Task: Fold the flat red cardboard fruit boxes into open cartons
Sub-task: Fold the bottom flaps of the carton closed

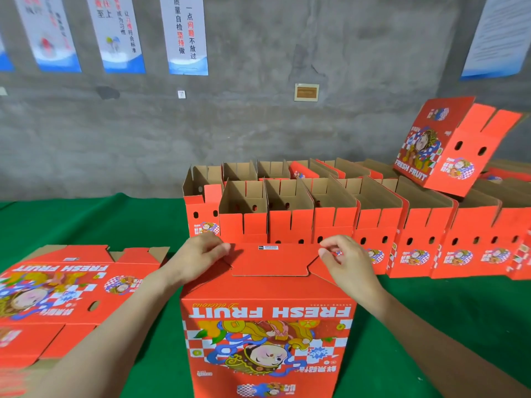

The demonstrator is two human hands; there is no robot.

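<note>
green cloth covers the tabletop (120,222), which stands against a bare concrete wall hung with posters (186,35). the box (267,326) being worked stands at the near edge of the tabletop, directly in front of the person, between both forearms. its long axis is vertical. the printed front faces the person with the lettering upside down, so the end on top is judged to be the base and the open mouth points down at the cloth. this attitude puts the base flaps within reach for locking. the centre flap (273,261) lies folded flat across the top. the left hand (201,251) grips the left corner of this flap with curled fingers. the right hand (342,254) pinches the angled side flap at the right corner, apparently to tuck it in. both hands are narrow and closed on cardboard. a stack of flat blanks (57,285) lies to the left, within reach for the next cycle. finished cartons (373,225) stand in rows behind the box, mouths up, and one tilted carton (439,145) rests on top of them at the right.
</note>
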